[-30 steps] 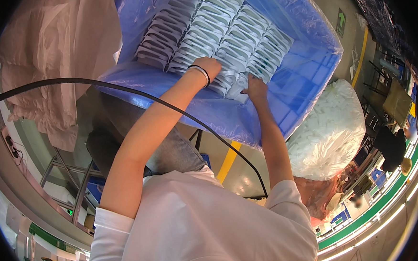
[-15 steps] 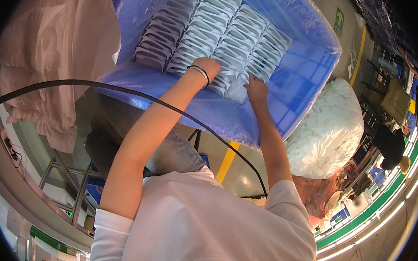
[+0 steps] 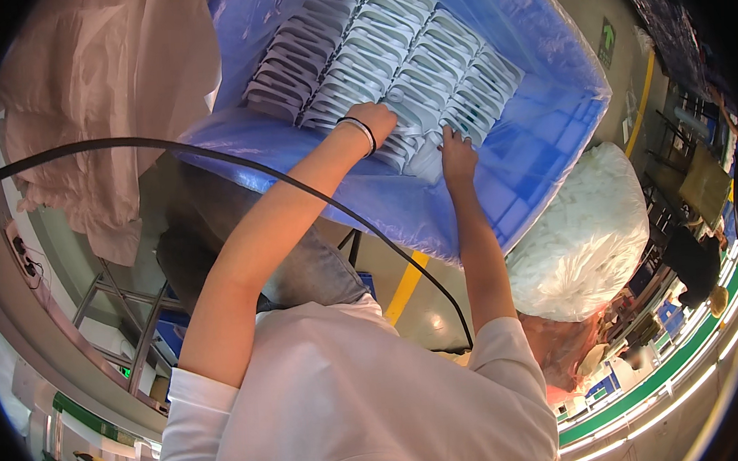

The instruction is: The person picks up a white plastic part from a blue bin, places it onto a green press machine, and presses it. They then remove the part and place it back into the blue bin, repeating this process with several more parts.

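Note:
Rows of white curved plastic parts [image 3: 374, 40] lie nested closely together in a blue bin [image 3: 541, 148] lined with clear plastic film. My left hand [image 3: 373, 122], with a dark band and a light band at the wrist, is closed at the near end of a middle row, its fingertips hidden among the parts. To its right, my right hand [image 3: 459, 153] has bent fingers at the near end of the neighbouring row, touching a white part there. Between the two hands lies a pale, partly see-through piece [image 3: 424, 158], too unclear to name.
A black cable [image 3: 212, 155] arches across in front of my forearms. A large filled clear bag [image 3: 585, 234] stands right of the bin. At the left hangs a pale sheet-like cover [image 3: 107, 94], above a metal frame [image 3: 137, 304]. Farther right is a person in dark clothing [image 3: 691, 266].
The whole view has shifted slightly, so the bin sits a little farther right. My right fingers have moved slightly at the parts; my left hand stays at its row.

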`<state>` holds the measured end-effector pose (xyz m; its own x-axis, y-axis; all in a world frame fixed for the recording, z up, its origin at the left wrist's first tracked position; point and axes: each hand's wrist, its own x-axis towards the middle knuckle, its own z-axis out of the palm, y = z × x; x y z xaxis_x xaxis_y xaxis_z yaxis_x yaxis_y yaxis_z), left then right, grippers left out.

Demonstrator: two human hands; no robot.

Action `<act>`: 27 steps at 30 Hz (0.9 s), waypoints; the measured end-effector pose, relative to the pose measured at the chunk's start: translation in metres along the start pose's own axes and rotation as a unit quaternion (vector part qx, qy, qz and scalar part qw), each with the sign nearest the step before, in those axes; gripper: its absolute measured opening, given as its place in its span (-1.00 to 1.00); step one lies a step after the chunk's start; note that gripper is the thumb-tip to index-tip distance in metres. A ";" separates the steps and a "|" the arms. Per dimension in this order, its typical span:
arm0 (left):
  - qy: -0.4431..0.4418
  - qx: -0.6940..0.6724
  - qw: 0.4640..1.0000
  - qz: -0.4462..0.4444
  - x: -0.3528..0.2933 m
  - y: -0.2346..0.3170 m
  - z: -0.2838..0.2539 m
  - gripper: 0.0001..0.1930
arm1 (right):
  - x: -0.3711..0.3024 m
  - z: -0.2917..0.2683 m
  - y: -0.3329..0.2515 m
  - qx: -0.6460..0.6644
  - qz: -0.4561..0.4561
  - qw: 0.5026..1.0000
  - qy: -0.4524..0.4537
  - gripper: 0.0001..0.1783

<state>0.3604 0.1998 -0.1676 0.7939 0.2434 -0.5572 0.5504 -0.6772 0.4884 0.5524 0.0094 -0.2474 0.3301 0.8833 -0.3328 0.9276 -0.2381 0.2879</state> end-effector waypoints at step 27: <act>-0.060 0.022 0.997 -0.036 -0.003 -0.001 0.001 -0.78 | 0.010 -0.011 -0.003 0.064 -0.010 0.998 0.002 -0.54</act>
<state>0.3573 0.1988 -0.1666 0.7151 0.2089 -0.6671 0.5907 -0.6910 0.4167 0.5512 0.0228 -0.2418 0.3112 0.8899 -0.3336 0.9487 -0.2701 0.1646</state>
